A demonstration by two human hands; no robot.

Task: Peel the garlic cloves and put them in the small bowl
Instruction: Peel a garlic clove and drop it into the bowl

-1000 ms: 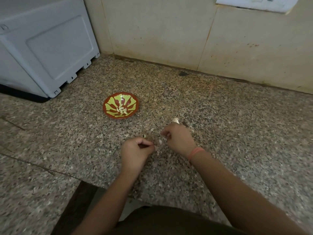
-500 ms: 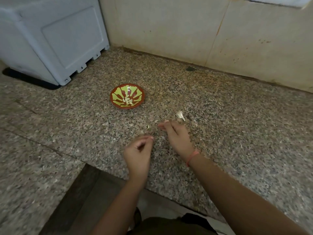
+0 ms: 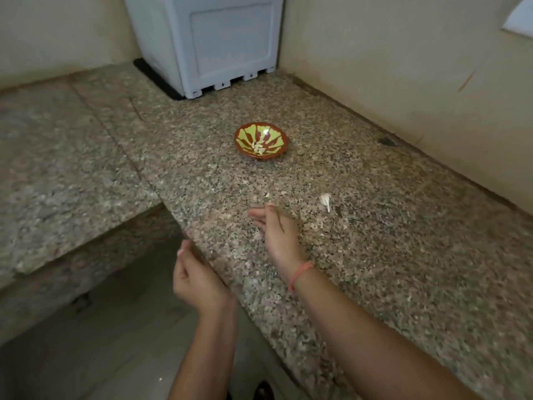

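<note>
Broadly, the granite counter (image 3: pixel 375 255) carried everything, with a pale plastic box (image 3: pixel 219 44) at its far end. The right hand (image 3: pixel 274 229) stood on edge on the stone, fingers straight, holding nothing. The left hand (image 3: pixel 196 275) was cupped below the counter lip, loosely curved, with nothing visible in it. The small bowl (image 3: pixel 261 141) sat well beyond, peeled cloves (image 3: pixel 257 148) at its centre. A white garlic piece (image 3: pixel 325 201) lay near the right hand, long axis running near-to-far, thin tip toward the person. If a sweep followed, the scrap (image 3: pixel 267 194) could miss the cupped palm and fall, or the garlic could be dragged off.
</note>
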